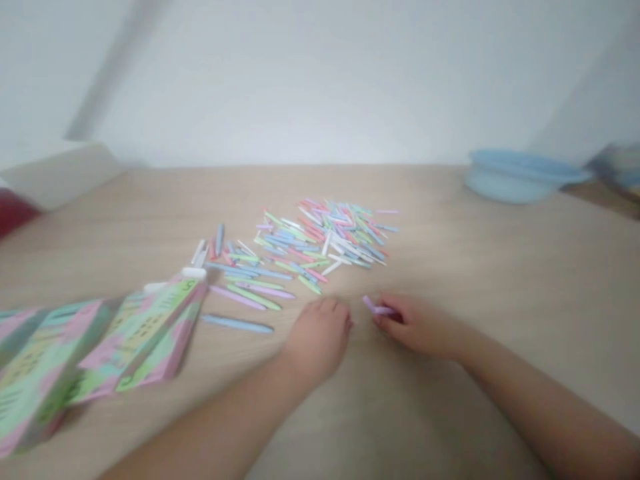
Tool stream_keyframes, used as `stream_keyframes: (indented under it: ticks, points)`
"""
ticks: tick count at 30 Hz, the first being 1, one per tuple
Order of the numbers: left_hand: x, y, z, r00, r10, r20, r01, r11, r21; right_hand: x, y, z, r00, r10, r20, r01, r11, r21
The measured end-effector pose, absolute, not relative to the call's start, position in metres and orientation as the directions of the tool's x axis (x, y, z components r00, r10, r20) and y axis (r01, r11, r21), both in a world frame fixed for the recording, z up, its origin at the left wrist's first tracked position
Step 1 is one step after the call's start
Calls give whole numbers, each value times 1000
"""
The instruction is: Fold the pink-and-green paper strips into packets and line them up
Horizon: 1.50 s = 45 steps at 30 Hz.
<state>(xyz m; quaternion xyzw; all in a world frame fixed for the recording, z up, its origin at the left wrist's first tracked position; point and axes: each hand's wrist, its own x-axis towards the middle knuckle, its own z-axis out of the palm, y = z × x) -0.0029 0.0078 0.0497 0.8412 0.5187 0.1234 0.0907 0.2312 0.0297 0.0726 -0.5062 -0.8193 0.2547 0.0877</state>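
My right hand [417, 323] is closed in a pinch on a small purple pen part [383, 310], which sticks out to the left of the fingertips. Just left of it, my left hand [320, 337] rests low over the table with its fingers curled; whatever is in them, if anything, is hidden. Beyond both hands spreads a pile of pen parts [345, 230] in pink, blue, green, purple and white. Longer pastel pens [245, 295] lie to the left of the pile, and a single blue pen [237, 325] lies nearest my left hand. The picture is blurred.
Patterned pastel boxes [145, 333] lie at the left, one with a white end showing. A light blue basin [515, 177] stands at the back right of the wooden table [500, 267]. At the far left is a whitish box-like object [65, 173], with something red beside it.
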Motion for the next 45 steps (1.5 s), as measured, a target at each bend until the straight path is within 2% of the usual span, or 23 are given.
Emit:
stream_keyframes:
  ticks: [3,9,12,16,19,23,29,32,38,42,45]
  points:
    - [-7,7,53,412,900,140,831,-435,346,228,33,76,-461,884,-77,795,373,-479]
    - [-15,6,60,326,911,254,690,-412,595,235,39,74,-494,869,-18,826,463,-322]
    - [-19,6,60,264,924,277,644,-383,662,237,42,72,-521,853,-26,817,489,-307]
    - [-23,7,54,213,957,199,589,-288,755,239,42,79,-550,835,4,803,530,-273]
    - [-24,8,50,206,971,120,501,-210,840,240,35,90,-599,798,-56,790,579,-203]
    - [-24,8,49,250,961,121,455,-227,861,233,23,99,-620,768,-160,784,608,-122]
    - [-22,9,53,300,941,154,470,-286,835,221,15,99,-627,739,-245,778,611,-146]
    - [-22,9,53,323,930,176,486,-323,812,227,19,99,-606,756,-249,795,561,-229]
    - [-19,8,53,411,891,191,508,-398,764,232,44,93,-417,906,-78,805,328,-495]
    - [-18,6,54,479,855,200,473,-443,761,216,48,88,-247,962,112,545,234,-805]
    - [-19,9,55,420,890,180,456,-378,806,207,36,83,-199,961,194,385,259,-886]
